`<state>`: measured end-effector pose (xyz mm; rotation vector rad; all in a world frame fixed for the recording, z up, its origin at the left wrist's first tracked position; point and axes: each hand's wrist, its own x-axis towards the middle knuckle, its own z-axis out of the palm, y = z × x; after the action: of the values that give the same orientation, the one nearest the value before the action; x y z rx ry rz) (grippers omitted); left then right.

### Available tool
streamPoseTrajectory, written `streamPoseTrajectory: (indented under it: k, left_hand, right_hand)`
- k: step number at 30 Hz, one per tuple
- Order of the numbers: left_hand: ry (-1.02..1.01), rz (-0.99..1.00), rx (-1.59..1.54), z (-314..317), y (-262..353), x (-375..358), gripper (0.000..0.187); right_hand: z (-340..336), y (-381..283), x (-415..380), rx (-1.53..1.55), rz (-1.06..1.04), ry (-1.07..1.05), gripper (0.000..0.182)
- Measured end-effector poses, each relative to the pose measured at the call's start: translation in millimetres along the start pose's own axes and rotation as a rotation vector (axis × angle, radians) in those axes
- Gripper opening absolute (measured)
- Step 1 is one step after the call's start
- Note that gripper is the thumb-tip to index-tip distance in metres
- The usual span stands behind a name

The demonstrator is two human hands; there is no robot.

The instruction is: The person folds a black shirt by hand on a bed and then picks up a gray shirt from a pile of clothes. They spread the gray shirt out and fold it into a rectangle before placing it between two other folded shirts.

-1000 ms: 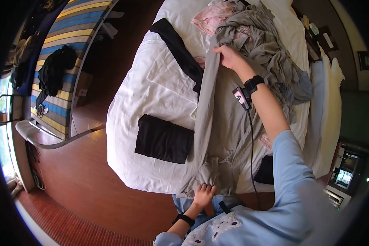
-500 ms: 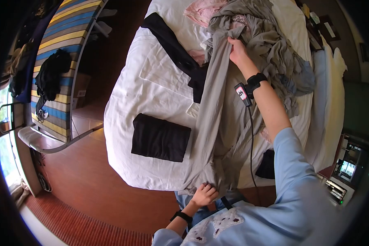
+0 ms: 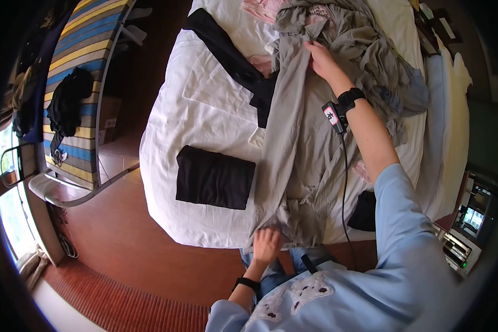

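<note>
A long, wrinkled grey cloth (image 3: pixel 285 127) stretches across the bed towards its near edge; its exact kind is hard to make out. My right hand (image 3: pixel 322 61) is closed on its far part, arm reaching forward. At the near edge of the bed, my left hand (image 3: pixel 267 244) has its fingers curled over the cloth's near end. Left of the cloth lies a folded black garment (image 3: pixel 216 177). Farther off, a long black piece of clothing (image 3: pixel 227 52) runs diagonally, its end beside the grey cloth.
The bed's white sheet (image 3: pixel 169 130) lies under everything. Pink clothing (image 3: pixel 260 8) is at the far side, and a black item (image 3: pixel 363 212) sits near my right elbow. A cable (image 3: pixel 344 188) hangs from my right wrist. A striped folding bed (image 3: pixel 83 50) stands to the left.
My left hand has shifted slightly left and away from my body along the cloth's near end. The cloth's near part looks more spread. My right hand keeps its hold.
</note>
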<state>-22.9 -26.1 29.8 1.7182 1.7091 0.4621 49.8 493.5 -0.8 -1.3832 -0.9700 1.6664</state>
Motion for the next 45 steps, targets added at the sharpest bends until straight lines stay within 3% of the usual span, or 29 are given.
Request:
streamPoseTrajectory:
  k: [3, 6, 8, 9, 12, 13, 16, 18, 21, 24, 27, 30, 32, 37, 40, 42, 45]
  left_hand:
    - [0.134, -0.274, 0.024, -8.2, -11.6, -0.7, 0.033]
    - [0.199, -0.395, -0.024, -13.1, -23.4, -3.7, 0.036]
    - [0.164, -0.399, -0.096, -14.4, -28.4, -6.0, 0.036]
    - [0.132, -0.460, -0.199, -18.6, -27.0, -5.1, 0.035]
    - [0.139, -0.586, -0.375, -14.0, -27.9, -10.9, 0.033]
    - [0.096, -0.597, -0.344, -13.6, -27.9, -12.5, 0.032]
    - [0.013, -0.615, -0.308, -11.4, -31.6, -17.6, 0.029]
    - [0.007, -0.600, -0.366, -11.0, -35.1, -21.6, 0.028]
    - [0.034, -0.656, -0.448, -5.0, -42.9, -32.0, 0.025]
    - [0.108, -0.653, -0.503, -2.9, -40.0, -33.5, 0.022]
    - [0.126, -0.669, -0.522, -1.6, -40.7, -35.3, 0.021]
    - [0.132, -0.673, -0.507, -0.7, -40.7, -38.7, 0.020]
    - [0.111, -0.693, -0.519, 1.6, -44.8, -46.6, 0.022]
    - [0.094, -0.762, -0.502, -1.2, -42.1, -59.7, 0.028]
    - [-0.026, -0.856, -0.525, -3.0, -45.0, -73.6, 0.033]
    - [-0.012, -0.839, -0.562, 4.0, -51.6, -81.9, 0.033]
    - [0.005, -0.758, -0.487, 3.1, -56.9, -81.1, 0.028]
  right_hand:
    - [-7.1, 6.7, -25.7, -0.172, -0.076, 0.130, 0.030]
    - [-36.5, 38.9, -58.0, -0.688, -0.342, 0.233, 0.030]
    - [-39.4, 41.4, -89.9, -0.621, -0.227, 0.111, 0.028]
    - [-34.5, 35.5, -100.3, -0.482, -0.071, 0.062, 0.026]
    - [-24.3, 15.4, -91.3, -0.199, 0.175, -0.018, 0.027]
    - [-13.7, 5.0, -90.0, -0.005, 0.235, -0.089, 0.027]
    - [11.0, 0.6, -60.4, 0.062, 0.338, -0.096, 0.026]
    - [27.0, 8.7, -37.8, 0.152, 0.315, -0.105, 0.019]
    - [34.2, 39.9, 9.1, 0.083, 0.213, -0.012, 0.031]
    - [49.7, 29.0, 12.5, 0.063, 0.000, 0.213, 0.033]
    - [50.4, 20.7, 1.5, 0.068, -0.019, 0.269, 0.029]
    - [27.6, 28.7, 14.1, 0.319, 0.122, 0.148, 0.023]
    - [21.8, 12.6, 1.4, 0.307, 0.149, 0.016, 0.022]
    - [11.0, -6.1, -16.7, -0.065, 0.120, 0.075, 0.015]
    - [-0.2, 17.5, -47.6, -0.514, -0.476, 0.234, 0.015]
    - [0.2, 25.8, -128.9, -0.670, -0.668, 0.124, 0.014]
    - [-27.2, 56.6, -260.7, -0.942, -0.531, -0.044, 0.016]
